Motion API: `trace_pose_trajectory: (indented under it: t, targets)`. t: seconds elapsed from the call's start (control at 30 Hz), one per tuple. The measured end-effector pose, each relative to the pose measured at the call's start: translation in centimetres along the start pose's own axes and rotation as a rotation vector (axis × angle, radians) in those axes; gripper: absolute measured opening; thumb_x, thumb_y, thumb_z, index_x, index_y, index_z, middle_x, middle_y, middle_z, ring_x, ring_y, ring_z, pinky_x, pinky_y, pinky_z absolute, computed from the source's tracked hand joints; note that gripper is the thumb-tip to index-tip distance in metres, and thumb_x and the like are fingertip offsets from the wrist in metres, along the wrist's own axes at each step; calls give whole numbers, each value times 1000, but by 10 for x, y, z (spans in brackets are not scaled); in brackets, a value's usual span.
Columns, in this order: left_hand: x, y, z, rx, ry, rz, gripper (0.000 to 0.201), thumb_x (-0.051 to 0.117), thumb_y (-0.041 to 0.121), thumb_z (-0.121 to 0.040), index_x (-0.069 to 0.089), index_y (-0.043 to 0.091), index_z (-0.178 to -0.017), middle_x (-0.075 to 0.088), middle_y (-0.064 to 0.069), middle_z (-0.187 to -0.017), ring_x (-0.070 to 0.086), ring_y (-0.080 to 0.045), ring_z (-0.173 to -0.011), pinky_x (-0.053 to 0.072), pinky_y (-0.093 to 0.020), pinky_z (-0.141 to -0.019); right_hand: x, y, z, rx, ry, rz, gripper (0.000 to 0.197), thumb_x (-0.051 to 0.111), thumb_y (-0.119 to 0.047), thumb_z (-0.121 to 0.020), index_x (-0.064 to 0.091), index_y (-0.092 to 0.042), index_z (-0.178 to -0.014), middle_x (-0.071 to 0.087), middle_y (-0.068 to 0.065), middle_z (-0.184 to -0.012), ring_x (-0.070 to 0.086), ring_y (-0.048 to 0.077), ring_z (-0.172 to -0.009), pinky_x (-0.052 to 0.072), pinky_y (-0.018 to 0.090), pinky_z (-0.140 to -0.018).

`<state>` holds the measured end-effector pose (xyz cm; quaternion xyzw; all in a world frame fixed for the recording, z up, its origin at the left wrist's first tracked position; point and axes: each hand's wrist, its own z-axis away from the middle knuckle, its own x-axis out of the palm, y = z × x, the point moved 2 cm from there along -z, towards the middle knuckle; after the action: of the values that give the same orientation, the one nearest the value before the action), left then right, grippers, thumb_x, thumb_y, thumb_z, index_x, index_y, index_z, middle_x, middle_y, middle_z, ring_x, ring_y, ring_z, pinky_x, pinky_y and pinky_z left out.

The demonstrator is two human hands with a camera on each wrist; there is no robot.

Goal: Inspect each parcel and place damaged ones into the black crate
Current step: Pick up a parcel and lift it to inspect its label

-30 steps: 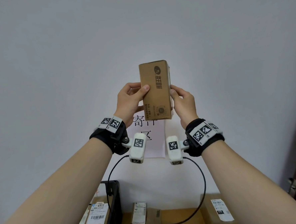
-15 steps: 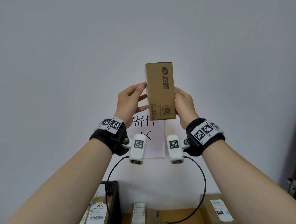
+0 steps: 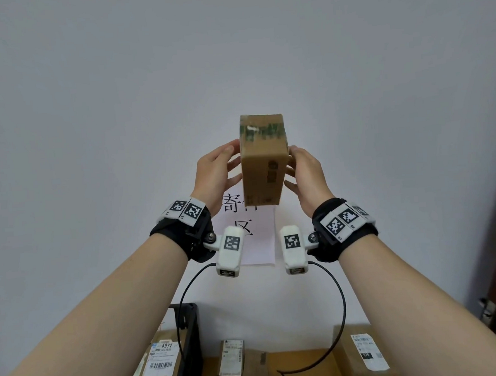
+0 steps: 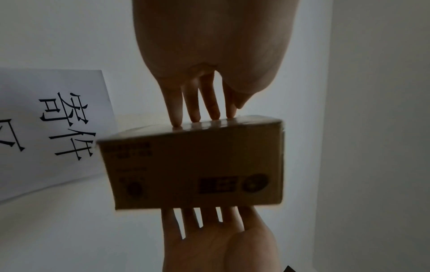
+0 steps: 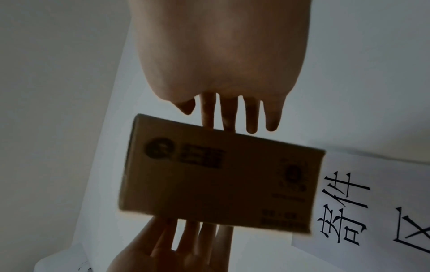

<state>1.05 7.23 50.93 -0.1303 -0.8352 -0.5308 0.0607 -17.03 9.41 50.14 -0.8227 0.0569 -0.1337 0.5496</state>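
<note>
You hold the parcel [image 3: 264,160] up before the wall [image 3: 91,110], pressed between the straight fingers of your left hand [image 3: 214,172] and right hand [image 3: 306,171]; open air surrounds its edges. Its print is blurred. The crate [image 3: 190,351] stands low left; a box [image 3: 161,364] inside reads "4977".

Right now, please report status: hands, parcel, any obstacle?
Left hand and right hand open, straight fingers pressing opposite sides. Parcel held up before wall, taped end visible. Black crate below left; nothing between.
</note>
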Motion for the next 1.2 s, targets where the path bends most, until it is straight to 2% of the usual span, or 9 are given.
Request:
trace_pose_trajectory:
  t: [0.1, 0.27, 0.4, 0.63, 0.77, 0.93, 1.0, 1.07, 1.2]
  targets:
    - [1, 1, 1, -9, -1, -22, 28, 51, 25, -108, 77, 21, -117, 76, 11, -119, 70, -13, -114, 59, -32, -82, -1, 3, -2, -12, 8, -30, 39, 45, -45, -101, 64, -17, -120, 71, -2, -127, 65, 21, -119, 54, 53, -103]
    - [0, -1, 1, -7, -9, -27, 24, 57, 26, -106, 78, 21, -116, 76, 11, -119, 71, -15, -113, 60, -32, -78, -1, 0, -1, -28, 8, -80, 26, 45, -35, -108, 60, -15, -116, 68, -1, -128, 68, 18, -113, 59, 38, -83]
    - [2, -2, 2, -17, -6, -23, 23, 60, 27, -105, 78, 20, -117, 76, 10, -120, 72, -16, -111, 63, -34, -77, -2, -2, -2, -24, 18, -48, 32, 44, -35, -109, 60, -11, -123, 66, 1, -131, 67, 19, -112, 58, 36, -82]
    - [2, -1, 2, -34, 24, -31, 20, 60, 24, -105, 78, 19, -110, 77, 8, -116, 74, -17, -108, 65, -42, -83, -3, -2, -5, -34, 30, -14, 35, 44, -38, -109, 60, -10, -124, 67, 1, -129, 67, 22, -115, 57, 44, -93]
    - [3, 1, 2, -36, 32, -34, 21, 60, 24, -105, 78, 17, -114, 77, 9, -116, 74, -16, -107, 65, -40, -79, -2, -2, -7, -41, 31, -13, 35, 44, -38, -109, 61, -11, -123, 68, 1, -126, 67, 22, -115, 58, 46, -96]
    - [3, 0, 2, -42, 40, -32, 19, 60, 24, -105, 77, 20, -111, 77, 6, -116, 74, -17, -105, 61, -30, -65, -3, -2, -6, -49, 23, -15, 26, 46, -34, -108, 64, -15, -109, 69, 4, -127, 69, 23, -106, 58, 35, -77]
    - [2, -2, 0, -43, 45, -25, 17, 61, 23, -104, 76, 19, -111, 78, 3, -112, 74, -17, -101, 59, -29, -63, -3, -1, -6, -54, 20, -8, 25, 47, -32, -106, 68, -18, -108, 69, 4, -128, 69, 27, -108, 57, 33, -76]
    - [1, -5, -3, -60, 50, -3, 14, 62, 23, -103, 74, 16, -107, 76, -1, -106, 73, -19, -101, 63, -34, -69, -3, 0, -6, -51, 13, 3, 29, 46, -30, -105, 72, -19, -112, 70, 7, -126, 69, 28, -108, 58, 33, -80]
    - [0, -10, -7, -89, 38, -52, 22, 63, 35, -102, 74, 16, -107, 76, -1, -117, 72, -18, -113, 59, -49, -98, -1, 0, -3, -15, -1, 12, 37, 41, -33, -108, 69, -11, -118, 73, 5, -111, 70, 19, -92, 58, 38, -80]
